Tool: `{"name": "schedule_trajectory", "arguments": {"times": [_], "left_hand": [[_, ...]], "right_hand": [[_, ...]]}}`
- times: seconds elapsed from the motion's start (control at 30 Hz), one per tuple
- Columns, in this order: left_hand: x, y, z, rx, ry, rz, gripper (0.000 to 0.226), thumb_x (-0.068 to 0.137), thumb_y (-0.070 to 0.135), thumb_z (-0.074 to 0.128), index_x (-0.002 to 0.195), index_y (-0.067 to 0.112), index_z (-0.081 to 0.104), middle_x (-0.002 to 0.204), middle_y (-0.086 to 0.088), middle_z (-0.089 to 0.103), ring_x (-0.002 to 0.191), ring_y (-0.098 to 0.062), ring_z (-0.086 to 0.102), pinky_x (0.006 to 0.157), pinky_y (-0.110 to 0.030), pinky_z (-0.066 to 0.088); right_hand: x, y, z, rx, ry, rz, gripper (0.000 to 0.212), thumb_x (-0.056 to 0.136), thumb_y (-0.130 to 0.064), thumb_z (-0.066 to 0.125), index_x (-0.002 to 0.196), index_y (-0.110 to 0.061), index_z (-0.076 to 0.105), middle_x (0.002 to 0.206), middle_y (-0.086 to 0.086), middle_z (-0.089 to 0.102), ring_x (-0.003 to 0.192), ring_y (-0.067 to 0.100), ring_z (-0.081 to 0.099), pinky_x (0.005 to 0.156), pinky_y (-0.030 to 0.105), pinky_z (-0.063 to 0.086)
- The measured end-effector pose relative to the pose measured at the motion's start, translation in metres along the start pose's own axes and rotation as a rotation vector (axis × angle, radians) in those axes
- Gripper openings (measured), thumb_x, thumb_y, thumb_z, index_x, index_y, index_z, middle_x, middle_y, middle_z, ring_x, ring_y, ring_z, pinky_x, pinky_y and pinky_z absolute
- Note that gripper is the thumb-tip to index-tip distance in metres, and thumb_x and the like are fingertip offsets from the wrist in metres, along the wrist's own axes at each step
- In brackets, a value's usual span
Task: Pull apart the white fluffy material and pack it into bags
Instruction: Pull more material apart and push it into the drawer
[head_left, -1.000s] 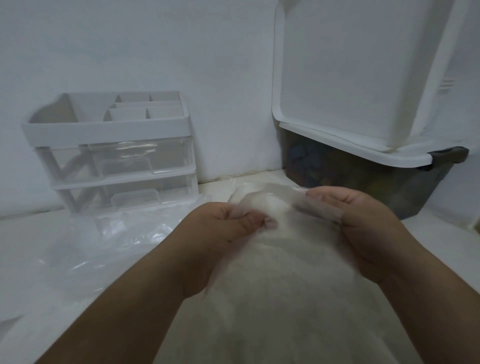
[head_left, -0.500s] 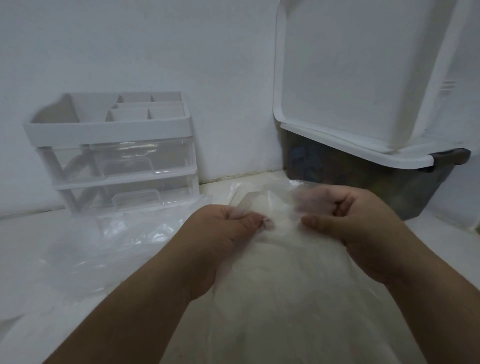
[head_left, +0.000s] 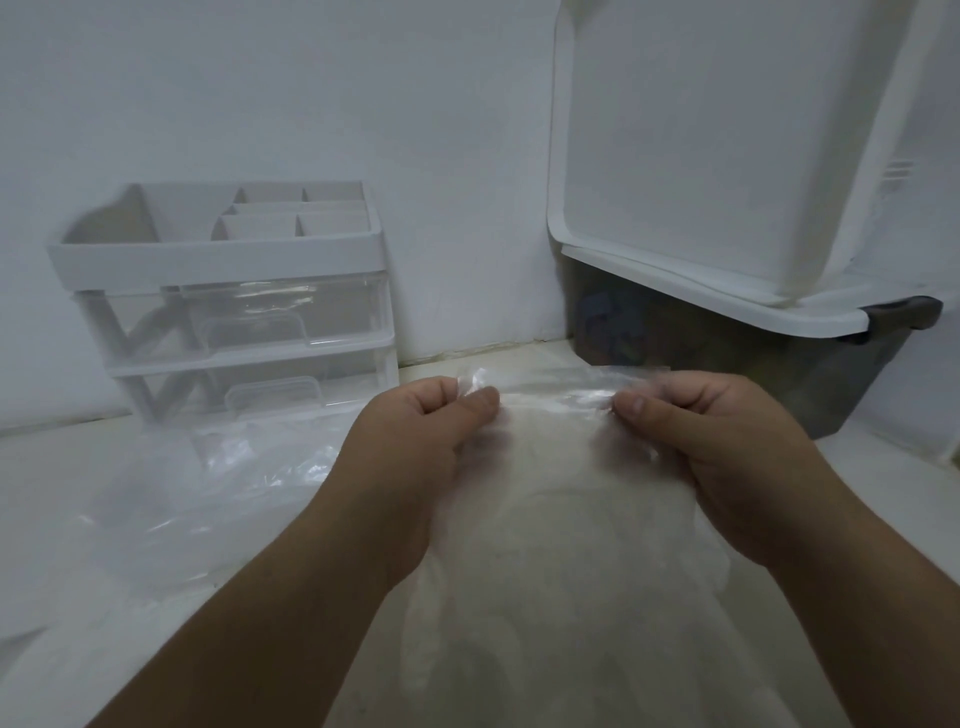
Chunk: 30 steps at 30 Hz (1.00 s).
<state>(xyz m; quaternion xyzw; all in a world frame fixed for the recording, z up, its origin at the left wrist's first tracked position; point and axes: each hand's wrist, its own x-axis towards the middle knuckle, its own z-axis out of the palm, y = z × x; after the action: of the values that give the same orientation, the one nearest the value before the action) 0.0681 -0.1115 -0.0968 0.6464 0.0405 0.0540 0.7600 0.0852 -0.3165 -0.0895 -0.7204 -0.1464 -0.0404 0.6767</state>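
Left hand (head_left: 415, 441) and right hand (head_left: 711, 457) each pinch the top edge of a clear bag (head_left: 553, 402), thumbs against curled fingers, holding it between them at frame centre. White stuffing (head_left: 571, 597) sits inside the bag, lower centre. More clear plastic (head_left: 208, 478) lies on the desk (head_left: 41, 467) at left, below a drawer unit (head_left: 234, 312).

Your left hand (head_left: 415, 447) and right hand (head_left: 722, 457) are level and apart, fingers curled, each thumb pinching the top edge of the clear bag (head_left: 561, 519). Your left forearm (head_left: 270, 613) and right forearm (head_left: 872, 597) are bare and angle inward.
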Motion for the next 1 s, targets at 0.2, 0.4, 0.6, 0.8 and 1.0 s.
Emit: {"name": "schedule_trajectory", "arguments": {"times": [0.2,0.4,0.6,0.8,1.0], "left_hand": [[0.0,-0.001,0.003,0.003,0.069,0.134,0.011,0.088,0.003,0.07,0.089,0.012,0.064,0.069,-0.003,0.069,0.058,-0.014,0.062,0.059,-0.028,0.05],[-0.003,0.002,0.001,0.093,0.07,0.194,0.032,0.089,0.005,0.069,0.112,0.023,0.056,0.082,-0.007,0.069,0.058,-0.014,0.065,0.061,-0.029,0.051],[-0.006,0.008,0.005,0.208,0.093,0.269,0.036,0.092,0.016,0.067,0.123,0.027,0.051,0.09,-0.004,0.07,0.052,-0.011,0.064,0.053,-0.024,0.05],[-0.011,0.014,0.001,0.321,-0.163,0.028,0.015,0.087,0.022,0.073,0.092,0.008,0.077,0.086,-0.021,0.073,0.071,-0.028,0.059,0.066,-0.044,0.053],[-0.01,0.025,-0.006,0.21,-0.139,0.12,0.017,0.089,0.017,0.067,0.084,0.004,0.076,0.069,-0.01,0.066,0.057,-0.02,0.056,0.05,-0.024,0.047]], "right_hand": [[-0.002,-0.001,0.001,0.016,0.011,0.018,0.03,0.072,-0.035,0.067,0.074,-0.007,0.077,0.071,0.016,0.072,0.061,0.024,0.066,0.059,0.034,0.054],[-0.001,-0.001,0.0,0.059,-0.002,0.006,0.03,0.073,-0.036,0.067,0.079,-0.009,0.077,0.074,0.014,0.072,0.064,0.024,0.067,0.058,0.031,0.056],[0.002,0.003,0.002,0.104,0.054,-0.025,0.011,0.069,-0.021,0.07,0.074,-0.016,0.079,0.063,0.007,0.068,0.053,0.014,0.06,0.048,0.022,0.051],[0.004,0.005,0.001,0.199,0.093,-0.085,0.012,0.07,-0.019,0.069,0.075,-0.014,0.079,0.066,0.007,0.069,0.057,0.013,0.062,0.051,0.021,0.053],[0.004,0.011,-0.011,0.195,-0.4,0.128,0.077,0.055,-0.045,0.092,0.114,0.0,0.071,0.112,0.025,0.07,0.1,0.038,0.069,0.086,0.046,0.056]]}}
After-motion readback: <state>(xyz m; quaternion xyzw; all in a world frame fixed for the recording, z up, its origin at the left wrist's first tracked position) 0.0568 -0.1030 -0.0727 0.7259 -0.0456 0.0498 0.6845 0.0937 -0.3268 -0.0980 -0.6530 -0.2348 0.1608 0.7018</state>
